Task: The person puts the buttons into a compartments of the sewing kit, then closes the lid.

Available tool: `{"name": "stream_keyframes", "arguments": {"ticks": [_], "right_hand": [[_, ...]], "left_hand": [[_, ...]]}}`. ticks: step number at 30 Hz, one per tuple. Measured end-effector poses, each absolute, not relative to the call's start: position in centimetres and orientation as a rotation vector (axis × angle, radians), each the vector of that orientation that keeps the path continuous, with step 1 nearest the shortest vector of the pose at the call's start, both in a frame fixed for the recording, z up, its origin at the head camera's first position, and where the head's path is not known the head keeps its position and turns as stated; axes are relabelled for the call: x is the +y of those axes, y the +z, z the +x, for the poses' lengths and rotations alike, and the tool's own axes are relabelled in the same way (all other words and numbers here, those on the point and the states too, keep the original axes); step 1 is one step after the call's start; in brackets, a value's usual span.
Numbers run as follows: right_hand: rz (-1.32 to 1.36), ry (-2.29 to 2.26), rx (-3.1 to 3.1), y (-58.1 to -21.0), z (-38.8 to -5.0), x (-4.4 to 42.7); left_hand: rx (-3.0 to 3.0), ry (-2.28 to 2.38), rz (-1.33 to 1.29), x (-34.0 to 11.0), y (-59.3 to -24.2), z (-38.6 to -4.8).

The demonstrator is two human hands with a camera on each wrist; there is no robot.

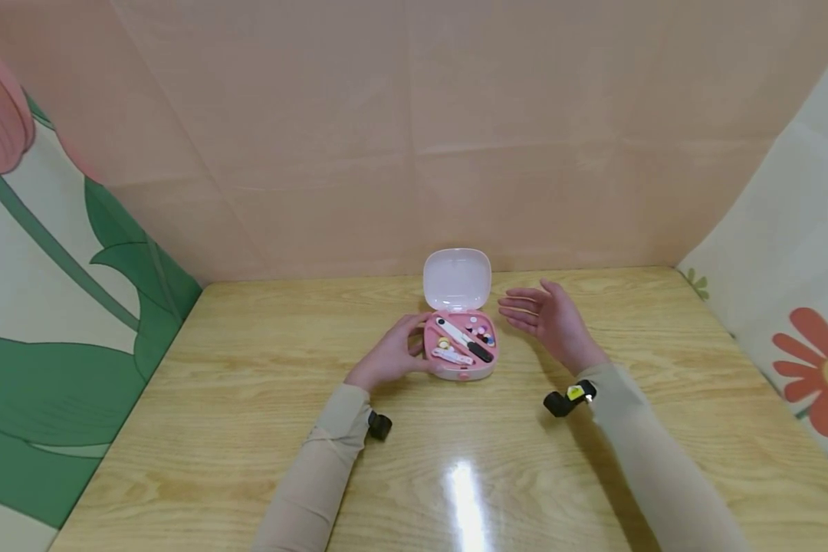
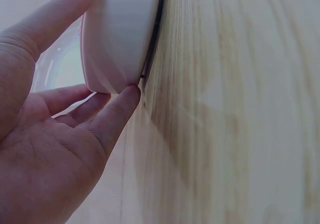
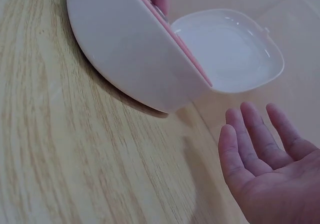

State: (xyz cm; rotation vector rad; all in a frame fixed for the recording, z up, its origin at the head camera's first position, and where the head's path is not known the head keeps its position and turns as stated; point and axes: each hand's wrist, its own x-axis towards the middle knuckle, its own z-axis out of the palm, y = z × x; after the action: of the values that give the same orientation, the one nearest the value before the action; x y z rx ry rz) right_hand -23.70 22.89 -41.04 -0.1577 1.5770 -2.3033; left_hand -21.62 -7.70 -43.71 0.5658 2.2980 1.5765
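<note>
A small pink-and-white box (image 1: 463,373) sits on the table with its rounded white lid (image 1: 457,280) raised at the back. A long white tool with a black end (image 1: 465,340) lies diagonally in its pink tray. Small coloured round pieces (image 1: 481,333) fill the right side, and a slim white-and-pink item (image 1: 452,356) lies front left. My left hand (image 1: 393,354) holds the box's left side, thumb at the front corner and fingers toward the back; the left wrist view shows the fingertips (image 2: 131,92) touching its wall. To the right, apart from the box, my right hand (image 1: 553,318) hovers with extended fingers.
The wood-grain table (image 1: 262,399) extends around the box on all sides. Behind it rises a plain peach backdrop (image 1: 317,192). Flower-printed panels stand at the left (image 1: 55,253) and right (image 1: 814,268). Both wrists carry small black cameras (image 1: 379,425).
</note>
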Motion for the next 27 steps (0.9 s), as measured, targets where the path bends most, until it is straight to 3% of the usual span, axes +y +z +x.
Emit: {"name": "stream_keyframes", "arguments": {"ticks": [15, 27], "right_hand": [[-0.354, -2.353, 1.354, -42.6, -25.6, 22.6], [-0.504, -2.418, 1.23, -41.7, -26.8, 21.9]], "left_hand": [[2.312, 1.559, 0.578, -7.8, -43.7, -21.6], [2.303, 1.57, 0.574, -7.9, -43.8, -21.7]]}}
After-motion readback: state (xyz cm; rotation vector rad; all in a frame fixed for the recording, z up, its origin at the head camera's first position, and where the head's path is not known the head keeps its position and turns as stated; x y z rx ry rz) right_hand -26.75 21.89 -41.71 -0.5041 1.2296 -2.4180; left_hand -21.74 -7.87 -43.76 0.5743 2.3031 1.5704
